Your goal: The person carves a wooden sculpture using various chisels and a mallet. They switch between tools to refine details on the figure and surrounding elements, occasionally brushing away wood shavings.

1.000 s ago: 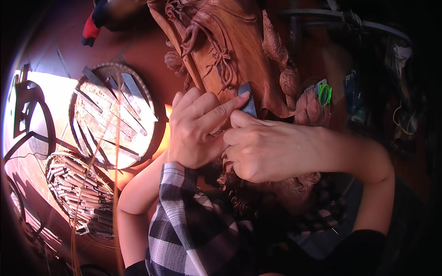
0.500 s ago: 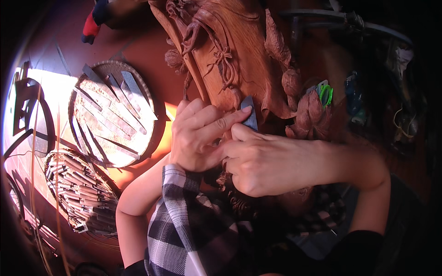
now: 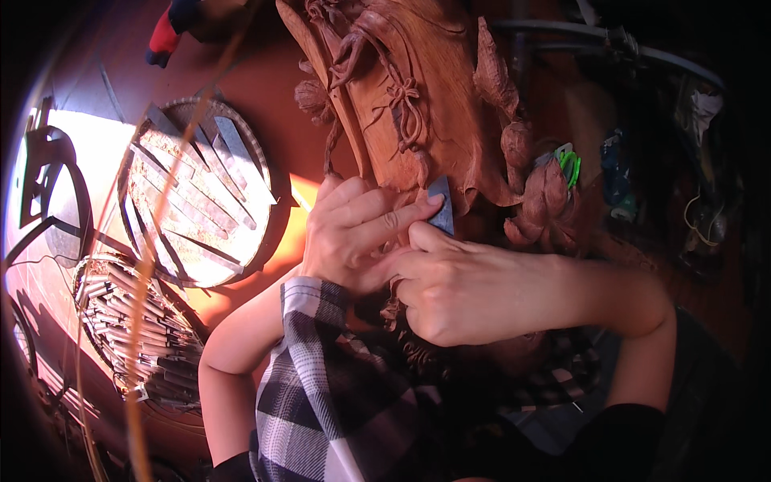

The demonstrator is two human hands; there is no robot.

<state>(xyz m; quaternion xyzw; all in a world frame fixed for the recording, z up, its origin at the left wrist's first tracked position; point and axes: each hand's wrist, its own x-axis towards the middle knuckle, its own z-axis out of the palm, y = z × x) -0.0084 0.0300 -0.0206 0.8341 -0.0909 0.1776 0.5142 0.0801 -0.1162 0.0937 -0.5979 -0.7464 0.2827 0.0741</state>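
Note:
In front of me lies a brown wood carving (image 3: 434, 88) with raised vines, knotted stems and buds. My right hand (image 3: 450, 289) is closed, its index finger and thumb at the lower end of a flat blue-grey pointed strip (image 3: 442, 218). The strip looks like a folded piece of abrasive or a thin blade; I cannot tell which. My left hand (image 3: 345, 229) has its fingers bent, its index fingertip pressing on the strip and its thumb side against my right hand. The strip's lower end and the carving beneath my hands are hidden.
To the left, a round woven tray (image 3: 269, 173) holds several flat grey strips. Below it, a basket (image 3: 80, 273) is packed with handled tools. A bright green object (image 3: 569, 167) lies beyond a carved bud at right. Checkered cloth (image 3: 309, 386) covers my lap.
The view has shifted slightly, so the carving and hands appear a little further right. Both hands keep nearly the same grip on the strip. A blurred thin strand now crosses the left side.

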